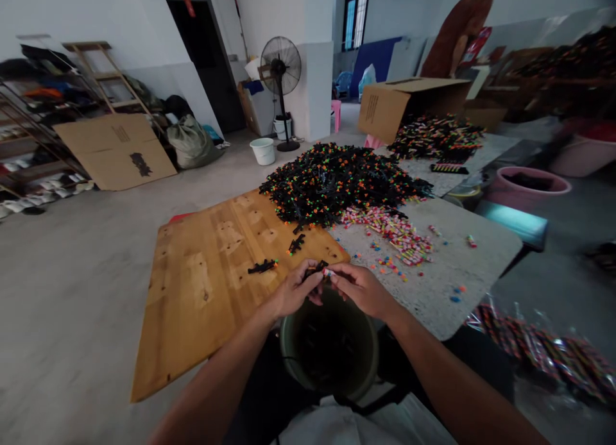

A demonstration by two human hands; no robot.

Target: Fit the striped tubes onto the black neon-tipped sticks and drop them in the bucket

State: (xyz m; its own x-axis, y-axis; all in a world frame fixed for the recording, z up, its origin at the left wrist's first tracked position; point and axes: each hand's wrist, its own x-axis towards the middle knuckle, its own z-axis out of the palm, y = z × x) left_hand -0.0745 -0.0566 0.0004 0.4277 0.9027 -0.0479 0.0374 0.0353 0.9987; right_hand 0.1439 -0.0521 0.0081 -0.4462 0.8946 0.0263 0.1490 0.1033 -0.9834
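My left hand (297, 285) is closed round a small black toy gun (322, 265), mostly hidden by the fingers. Pinched in my right hand (362, 286) is a small pink-and-white tube (329, 272), which meets the toy gun between both hands. Below them stands a bucket (287, 345) with dark contents that I cannot make out. Two loose black toy guns with coloured tips, one nearer (262, 266) and one farther (296, 243), lie on the wooden board (185, 297). Beyond is a large heap of black toy guns (337, 176), with a spread of pink-and-white tubes (402, 235) beside it.
Small coloured bits (391, 264) lie scattered on the grey tabletop (474, 249). A cardboard box (385, 111) lies behind, spilling more toys. A person (450, 34) stands at back right. Filled plastic bags (543, 349) rest at lower right; a fan (280, 67) stands behind.
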